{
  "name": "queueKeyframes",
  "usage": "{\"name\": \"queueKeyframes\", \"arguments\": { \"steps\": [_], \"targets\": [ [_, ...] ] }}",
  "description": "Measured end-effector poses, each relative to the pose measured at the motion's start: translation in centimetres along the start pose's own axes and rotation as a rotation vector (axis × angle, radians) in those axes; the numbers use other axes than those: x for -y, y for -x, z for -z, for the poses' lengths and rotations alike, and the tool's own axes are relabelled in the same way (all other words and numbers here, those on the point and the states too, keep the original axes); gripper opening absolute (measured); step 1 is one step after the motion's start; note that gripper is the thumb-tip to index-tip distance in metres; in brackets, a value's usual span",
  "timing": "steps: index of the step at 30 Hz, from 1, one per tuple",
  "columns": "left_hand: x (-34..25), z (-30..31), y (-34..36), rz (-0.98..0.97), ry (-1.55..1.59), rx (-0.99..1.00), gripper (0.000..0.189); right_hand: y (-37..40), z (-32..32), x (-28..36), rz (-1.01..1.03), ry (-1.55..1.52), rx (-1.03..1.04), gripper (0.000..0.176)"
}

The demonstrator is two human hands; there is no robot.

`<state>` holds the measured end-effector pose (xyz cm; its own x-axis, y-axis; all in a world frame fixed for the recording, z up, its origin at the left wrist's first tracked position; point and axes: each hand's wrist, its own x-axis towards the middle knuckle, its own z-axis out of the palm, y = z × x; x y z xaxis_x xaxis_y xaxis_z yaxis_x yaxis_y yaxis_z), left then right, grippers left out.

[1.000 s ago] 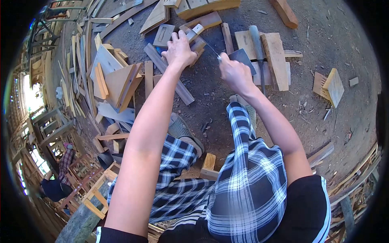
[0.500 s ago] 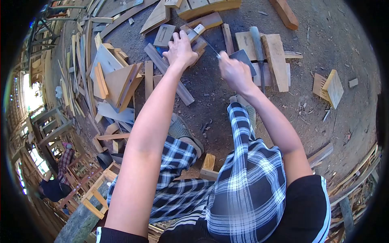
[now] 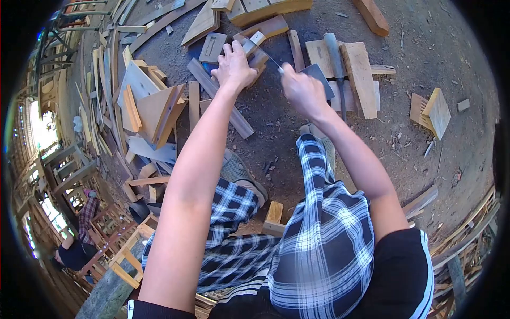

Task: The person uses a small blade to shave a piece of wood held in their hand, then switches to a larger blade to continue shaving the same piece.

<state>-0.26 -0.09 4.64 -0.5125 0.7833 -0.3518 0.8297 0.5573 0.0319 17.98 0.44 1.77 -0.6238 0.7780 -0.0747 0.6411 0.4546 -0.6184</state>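
My right hand [image 3: 304, 91] is closed around the handle end of a thin-bladed saw [image 3: 270, 56], seen almost edge-on. The blade reaches up and left across a piece of wood [image 3: 258, 57] with a pale end [image 3: 257, 38]. Pressed on that wood, my left hand [image 3: 234, 66] has its fingers curled over it, close to the blade. A grey block with a slot [image 3: 214, 48] lies just left of my left hand. Right of my right hand sit a dark flat plate [image 3: 319, 78] and a long tool with a grey handle [image 3: 334, 53].
Offcuts and boards [image 3: 154, 111] are heaped on the left. A thick wood block [image 3: 359, 80] lies on the right, with a slotted wooden piece [image 3: 433, 114] farther out. My sandalled foot [image 3: 241, 173] is near the work. Another person [image 3: 77, 250] is at far left.
My right hand has moved slightly up and left, pushing the saw farther across the wood. My left hand stays in place on the wood.
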Motion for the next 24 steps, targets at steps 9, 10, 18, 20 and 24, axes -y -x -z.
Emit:
{"name": "queueKeyframes", "arguments": {
  "steps": [9,10,18,20,24],
  "targets": [
    [0.2,-0.1,-0.2,-0.018,0.007,-0.004,0.077,-4.5,-0.7,1.0,0.029,-0.004,0.021,0.016],
    [0.2,-0.1,-0.2,-0.008,0.005,0.006,0.078,-5.5,-1.0,1.3,0.035,-0.008,0.013,0.016],
    [0.1,-0.2,-0.1,0.002,0.033,-0.013,0.073,2.0,0.8,0.0,-0.043,0.006,0.052,0.013],
    [0.3,-0.4,0.1,-0.014,0.034,-0.015,0.073,2.5,1.4,0.0,-0.062,0.007,0.082,0.013],
    [0.0,-0.2,-0.2,-0.020,0.014,-0.017,0.074,-2.5,-0.2,0.5,0.017,0.035,0.023,0.012]
  ]
}}
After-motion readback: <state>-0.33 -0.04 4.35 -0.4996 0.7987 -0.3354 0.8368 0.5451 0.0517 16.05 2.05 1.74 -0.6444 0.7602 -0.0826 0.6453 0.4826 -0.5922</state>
